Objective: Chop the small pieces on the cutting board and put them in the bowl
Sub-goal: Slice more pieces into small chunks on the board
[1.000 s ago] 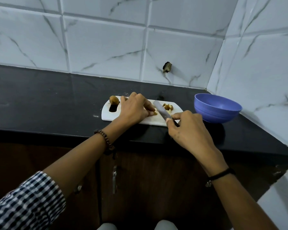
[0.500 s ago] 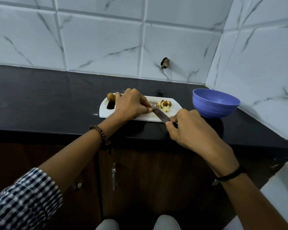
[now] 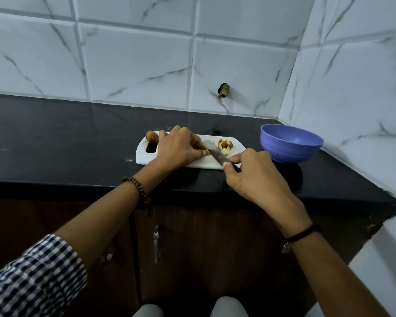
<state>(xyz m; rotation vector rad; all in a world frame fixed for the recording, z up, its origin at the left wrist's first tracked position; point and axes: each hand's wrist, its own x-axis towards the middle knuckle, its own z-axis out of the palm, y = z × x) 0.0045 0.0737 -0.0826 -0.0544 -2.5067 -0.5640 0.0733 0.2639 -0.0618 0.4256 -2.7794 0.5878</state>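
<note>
A dark table (image 3: pixel 55 145) carries a white cutting board (image 3: pixel 144 157). At the board's far left corner, just behind its handle slot (image 3: pixel 151 148), sits a whole brown piece (image 3: pixel 152 136), uncut. Next along, the left hand (image 3: pixel 177 147) rests on the board, its grip curled down and pinching a small yellowish piece (image 3: pixel 207 152) against the surface. The knife (image 3: pixel 216 154) lies slanted hard against those fingertips, its edge at the piece. Just past the blade sits a small heap of chopped pieces (image 3: pixel 225 146). Then comes the right hand (image 3: pixel 254 177), its grip closed round the knife handle, thumb and forefinger pinched near the base of the blade. Furthest right, a blue bowl (image 3: pixel 290 145) stands on the table, apart from the board, with nothing visible inside

The main danger appears to be the left fingertips: the pinched piece is tiny and the blade touches them, so a slip or a hurried stroke could cut skin. The piece could also squirt out from under the pinch and roll onto the table. Later, carrying the heap across the gap to the bowl could scatter bits
</note>
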